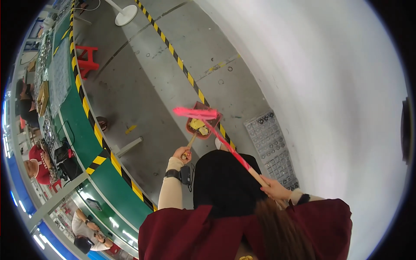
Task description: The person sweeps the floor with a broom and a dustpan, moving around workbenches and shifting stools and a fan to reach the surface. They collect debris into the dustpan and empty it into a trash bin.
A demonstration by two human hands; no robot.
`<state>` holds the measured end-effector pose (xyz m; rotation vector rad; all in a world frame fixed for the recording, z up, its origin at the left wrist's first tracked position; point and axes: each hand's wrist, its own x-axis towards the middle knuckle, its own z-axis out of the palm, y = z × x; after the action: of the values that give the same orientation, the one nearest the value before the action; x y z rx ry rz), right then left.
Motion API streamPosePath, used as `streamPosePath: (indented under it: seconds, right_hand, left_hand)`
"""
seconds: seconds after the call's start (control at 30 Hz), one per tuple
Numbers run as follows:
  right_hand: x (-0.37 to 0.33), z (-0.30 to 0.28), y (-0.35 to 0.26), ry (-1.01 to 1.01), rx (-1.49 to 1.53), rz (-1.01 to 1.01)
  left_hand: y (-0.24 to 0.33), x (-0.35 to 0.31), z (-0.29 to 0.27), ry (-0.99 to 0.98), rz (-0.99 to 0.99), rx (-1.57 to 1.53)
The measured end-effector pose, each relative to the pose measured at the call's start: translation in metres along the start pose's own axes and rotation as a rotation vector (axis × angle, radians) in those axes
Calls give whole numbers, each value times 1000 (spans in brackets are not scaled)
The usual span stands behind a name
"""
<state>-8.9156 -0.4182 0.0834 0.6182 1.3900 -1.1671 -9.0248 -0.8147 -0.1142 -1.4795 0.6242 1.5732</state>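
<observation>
My left hand (181, 154) is closed around the short wooden handle of a red dustpan (200, 105), held low over the floor in front of my legs. Yellow and pale scraps (198, 125) lie in the pan. My right hand (276, 190) grips the long handle of a pink broom (229, 147), which slants up to the left from it. The bristle head (195, 113) overlaps the dustpan from above; whether it touches the pan, I cannot tell. A dark device (185, 175) is strapped at my left wrist.
A green workbench (93, 151) edged with yellow-black tape curves along the left, with people seated beyond it. A red stool (87, 61) and a white round base (126, 15) stand on the grey floor. Clear trays (271, 145) lie beside the white wall (329, 86) at right.
</observation>
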Motion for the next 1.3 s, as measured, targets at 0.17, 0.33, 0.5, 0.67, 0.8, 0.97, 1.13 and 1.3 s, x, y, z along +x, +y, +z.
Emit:
streamPosePath:
  seconds: [0.17,0.33,0.5,0.67,0.8,0.97,1.13,1.3]
  right_hand:
    - [-11,-5,-82,66,-192,-88]
    - [82,-49,-195,310,-394,-367]
    - [211,-110,-348,408,-459,-567]
    - [323,-144,-469,494,-408,-578]
    - [317,-138,-420,419,-811,-741]
    - [188,-130,-331,45,-475,-327]
    - [113,-119,-401,-52,-547,-560]
    - [167,-116,-503,75,-795,-505]
  left_hand:
    - [14,-26,-9,-54,13,10]
    - [53,-42,5,-86,39,-59]
    - [123,-32,23,-110,84,-123]
    - [193,-14,40,-163,78,-323]
    - [225,-14,54,-207,113,-506]
    - [247,-27,61,-164,107,-504]
    - [259,-59,61,-142,143,-508]
    - [297,-97,65,-217,194,-542]
